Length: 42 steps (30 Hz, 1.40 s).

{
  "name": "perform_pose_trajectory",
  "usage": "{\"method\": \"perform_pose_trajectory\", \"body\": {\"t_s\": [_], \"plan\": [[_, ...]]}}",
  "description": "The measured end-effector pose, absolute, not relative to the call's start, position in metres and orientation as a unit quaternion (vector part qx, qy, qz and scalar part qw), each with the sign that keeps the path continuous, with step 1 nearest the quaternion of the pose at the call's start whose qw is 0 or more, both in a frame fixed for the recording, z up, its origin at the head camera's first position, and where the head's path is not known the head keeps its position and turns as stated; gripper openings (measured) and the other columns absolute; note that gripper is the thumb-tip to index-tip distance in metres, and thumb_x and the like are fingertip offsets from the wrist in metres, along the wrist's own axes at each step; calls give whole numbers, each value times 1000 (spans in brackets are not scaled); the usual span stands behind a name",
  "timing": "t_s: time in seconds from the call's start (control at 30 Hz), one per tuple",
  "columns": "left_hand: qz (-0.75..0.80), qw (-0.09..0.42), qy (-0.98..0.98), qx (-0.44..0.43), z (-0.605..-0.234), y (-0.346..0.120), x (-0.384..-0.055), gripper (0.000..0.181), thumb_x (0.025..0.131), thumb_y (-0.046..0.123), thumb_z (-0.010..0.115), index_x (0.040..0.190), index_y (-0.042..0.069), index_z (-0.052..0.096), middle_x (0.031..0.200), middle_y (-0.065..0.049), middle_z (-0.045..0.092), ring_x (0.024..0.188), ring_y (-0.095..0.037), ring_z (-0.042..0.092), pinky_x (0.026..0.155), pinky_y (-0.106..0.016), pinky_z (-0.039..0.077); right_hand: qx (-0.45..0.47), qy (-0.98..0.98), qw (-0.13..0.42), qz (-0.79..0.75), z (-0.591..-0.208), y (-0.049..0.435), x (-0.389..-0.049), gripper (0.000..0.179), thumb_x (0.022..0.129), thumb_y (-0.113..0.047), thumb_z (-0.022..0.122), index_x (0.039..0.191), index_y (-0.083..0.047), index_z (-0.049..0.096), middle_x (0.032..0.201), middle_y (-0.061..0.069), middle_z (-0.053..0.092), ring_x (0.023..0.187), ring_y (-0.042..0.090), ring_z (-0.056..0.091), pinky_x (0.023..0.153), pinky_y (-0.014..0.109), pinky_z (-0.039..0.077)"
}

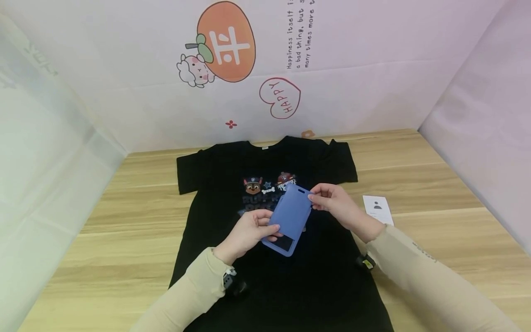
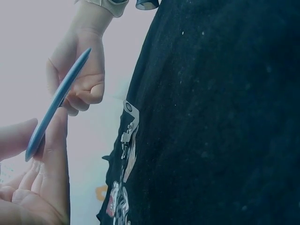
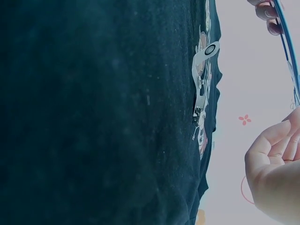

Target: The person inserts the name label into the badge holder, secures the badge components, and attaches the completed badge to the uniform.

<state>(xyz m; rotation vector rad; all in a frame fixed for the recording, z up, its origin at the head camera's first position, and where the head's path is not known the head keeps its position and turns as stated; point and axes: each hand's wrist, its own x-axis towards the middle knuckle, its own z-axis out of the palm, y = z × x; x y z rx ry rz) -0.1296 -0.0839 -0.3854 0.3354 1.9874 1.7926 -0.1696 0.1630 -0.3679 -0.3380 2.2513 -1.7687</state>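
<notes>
Here, the left hand and right hand pinch 1 blue card holder by opposite ends above a black T-shirt with half-hidden lettering, laid on a wood-grain table beside a white card, while the white backdrop beyond reads "HAPPY" and "Happiness itself".
</notes>
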Motion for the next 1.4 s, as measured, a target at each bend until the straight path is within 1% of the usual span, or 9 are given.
{"method": "perform_pose_trajectory", "body": {"t_s": [0.2,0.4,0.8,0.93,1.17,1.4], "plan": [[650,225,715,126,-386,-85,-129,27,93,2,57,117,-10,54,110,-26,66,85,-17,69,76,-30,57,-118,773,130,-609,-369,164,-170,19,97,-8,51,100,11,55,81,-4,58,77,6,58,76,25,53],[654,226,710,133,-388,-86,-129,28,93,2,56,118,-11,54,111,-27,65,85,-16,70,76,-30,57,-121,770,128,-613,-367,164,-168,20,96,-7,51,100,13,53,80,-4,58,76,6,57,75,24,53],[654,225,710,132,-388,-86,-127,29,91,-2,57,118,-11,54,109,-27,66,84,-15,70,76,-31,57,-125,770,124,-614,-366,166,-167,22,96,-8,51,101,14,53,80,-3,58,75,7,57,76,24,53],[655,229,708,129,-389,-86,-126,28,91,-3,56,117,-11,54,107,-28,66,83,-14,69,76,-31,57,-120,771,125,-613,-366,168,-167,21,97,-9,51,100,12,54,79,-4,58,77,9,58,77,24,53],[656,233,706,134,-391,-86,-126,25,92,-2,56,115,-11,55,104,-28,67,83,-13,69,76,-30,57,-110,772,125,-613,-366,170,-169,20,97,-12,51,100,8,55,79,-5,59,80,15,59,76,20,52],[654,239,706,129,-390,-85,-127,24,92,0,57,114,-10,55,105,-28,67,83,-13,70,76,-30,57,-105,768,125,-619,-365,171,-167,19,97,-11,51,99,7,55,79,-6,59,78,10,58,76,20,52]]}}
